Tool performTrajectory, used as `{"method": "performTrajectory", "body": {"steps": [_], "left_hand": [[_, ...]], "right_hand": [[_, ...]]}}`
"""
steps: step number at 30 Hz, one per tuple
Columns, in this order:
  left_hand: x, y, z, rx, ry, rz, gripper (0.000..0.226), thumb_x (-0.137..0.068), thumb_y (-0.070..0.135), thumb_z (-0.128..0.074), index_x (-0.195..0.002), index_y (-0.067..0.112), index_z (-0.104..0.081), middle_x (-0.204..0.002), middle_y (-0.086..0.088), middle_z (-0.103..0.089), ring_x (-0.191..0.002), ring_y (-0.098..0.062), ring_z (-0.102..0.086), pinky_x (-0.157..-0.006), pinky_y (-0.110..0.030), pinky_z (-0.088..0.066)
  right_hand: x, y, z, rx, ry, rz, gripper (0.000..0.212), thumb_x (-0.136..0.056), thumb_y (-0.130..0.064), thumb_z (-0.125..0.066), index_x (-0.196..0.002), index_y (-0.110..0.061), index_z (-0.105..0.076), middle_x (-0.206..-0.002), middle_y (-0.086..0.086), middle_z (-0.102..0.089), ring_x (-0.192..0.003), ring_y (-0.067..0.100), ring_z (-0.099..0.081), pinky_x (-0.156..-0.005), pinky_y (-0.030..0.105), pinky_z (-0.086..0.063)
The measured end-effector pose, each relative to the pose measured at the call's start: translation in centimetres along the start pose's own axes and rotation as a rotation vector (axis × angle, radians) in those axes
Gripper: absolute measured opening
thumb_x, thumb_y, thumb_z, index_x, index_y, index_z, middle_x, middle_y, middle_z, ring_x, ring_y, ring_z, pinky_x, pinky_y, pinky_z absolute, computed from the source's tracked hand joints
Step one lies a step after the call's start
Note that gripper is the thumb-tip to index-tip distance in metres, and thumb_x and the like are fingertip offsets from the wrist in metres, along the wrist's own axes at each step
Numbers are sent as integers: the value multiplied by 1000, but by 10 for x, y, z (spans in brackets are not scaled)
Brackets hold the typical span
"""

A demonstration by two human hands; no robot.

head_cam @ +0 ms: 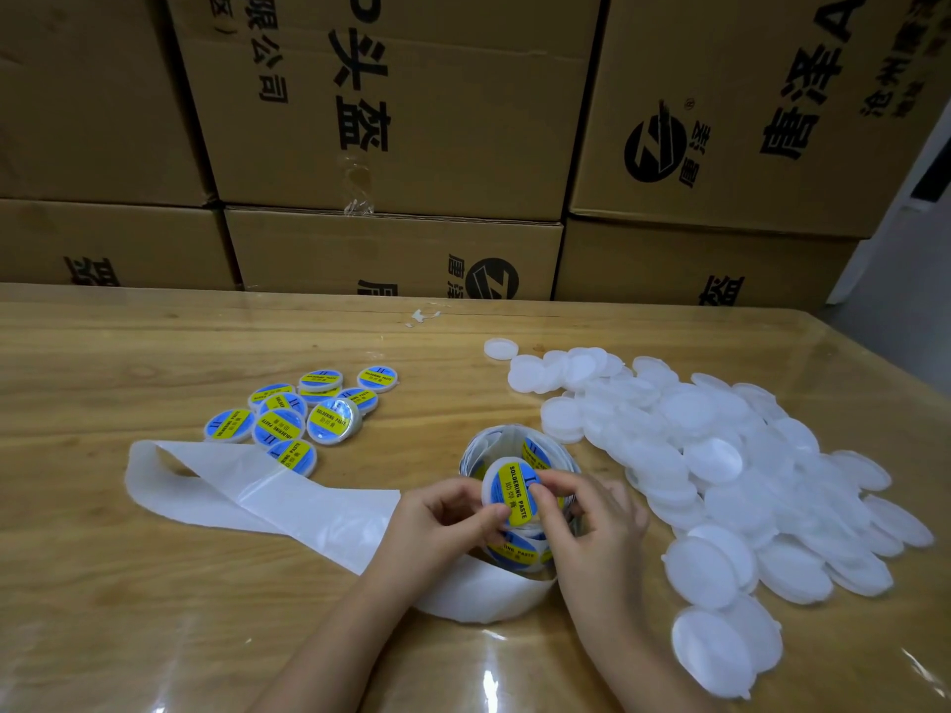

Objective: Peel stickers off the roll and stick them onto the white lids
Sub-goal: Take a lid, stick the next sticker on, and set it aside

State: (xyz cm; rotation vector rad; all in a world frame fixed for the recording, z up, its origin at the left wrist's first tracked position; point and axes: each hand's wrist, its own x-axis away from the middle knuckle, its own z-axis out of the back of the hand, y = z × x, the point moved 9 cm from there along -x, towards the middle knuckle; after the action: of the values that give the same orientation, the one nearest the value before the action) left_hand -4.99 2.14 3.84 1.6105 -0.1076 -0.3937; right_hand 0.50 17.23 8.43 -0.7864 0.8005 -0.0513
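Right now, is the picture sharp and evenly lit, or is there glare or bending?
Head view: the stickered lid is sharp; light glares off the glossy table near the bottom edge; the wide lens bows the table's far edge and leans the cardboard boxes.

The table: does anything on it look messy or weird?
A small torn white scrap lies alone near the far edge of the wooden table, like litter. The long white empty backing strip sprawls loosely leftward across it. Nothing looks spilled or broken.
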Motion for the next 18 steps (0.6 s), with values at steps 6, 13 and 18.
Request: {"method": "performTrajectory", "body": {"steps": [6,13,18], "left_hand": [[2,5,-3,-48,14,-27,5,-72,28,-73,-74,23,-74,-64,-5,-70,-63,-13,-68,-59,-23,-54],[5,15,-5,-122,35,-82,5,-71,28,-73,-67,26,-71,-61,1,-68,-59,-8,-63,-58,-20,-50],[7,18,-6,-161,51,-115,8,-71,27,-74,-65,25,-70,-61,2,-67,-58,-7,-61,-57,-18,-48]], "right_hand": [[0,-1,-1,-10,-8,-7,5,-74,-22,-76,-78,-21,-72,-66,-29,-49,-69,16,-55,-84,35,-31],[1,3,-2,8,0,-6,6,-75,-25,-75,-80,-23,-71,-70,-26,-55,-72,7,-48,-84,31,-28],[0,4,-1,11,17,1,8,-73,-29,-69,-78,-24,-70,-66,-21,-57,-76,5,-46,-84,34,-31]]}}
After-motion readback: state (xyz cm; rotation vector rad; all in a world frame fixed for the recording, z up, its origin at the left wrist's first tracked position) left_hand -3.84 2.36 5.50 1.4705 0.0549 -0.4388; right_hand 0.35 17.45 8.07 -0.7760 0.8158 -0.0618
